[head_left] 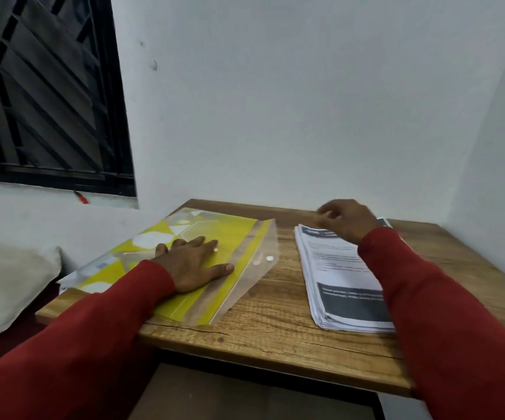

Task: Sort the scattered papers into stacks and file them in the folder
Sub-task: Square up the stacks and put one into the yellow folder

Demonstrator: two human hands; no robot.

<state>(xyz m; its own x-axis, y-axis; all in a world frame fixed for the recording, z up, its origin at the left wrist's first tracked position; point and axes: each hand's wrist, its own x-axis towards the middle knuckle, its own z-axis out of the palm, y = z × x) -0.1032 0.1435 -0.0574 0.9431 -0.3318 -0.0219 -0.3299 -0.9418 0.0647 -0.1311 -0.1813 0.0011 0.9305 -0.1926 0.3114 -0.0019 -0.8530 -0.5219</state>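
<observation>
now, line by line:
left hand: the left hand [195, 265] is lying flat on the folder, fingers straight and spread, pressing it down.
folder: the yellow folder [215, 237] is lying on the left part of the table [263, 322], its clear flap with white snap buttons pointing toward the papers.
right hand: the right hand [343, 219] is hovering over the far end of the papers, fingers loosely curled and blurred; whether they are pinching a sheet, i cannot tell.
papers: the stack of papers [336, 283] is sitting on the right part of the table, well apart from the folder.
beside the table: a pillow [8, 286] is lying at the left, under a barred window [39, 92].
</observation>
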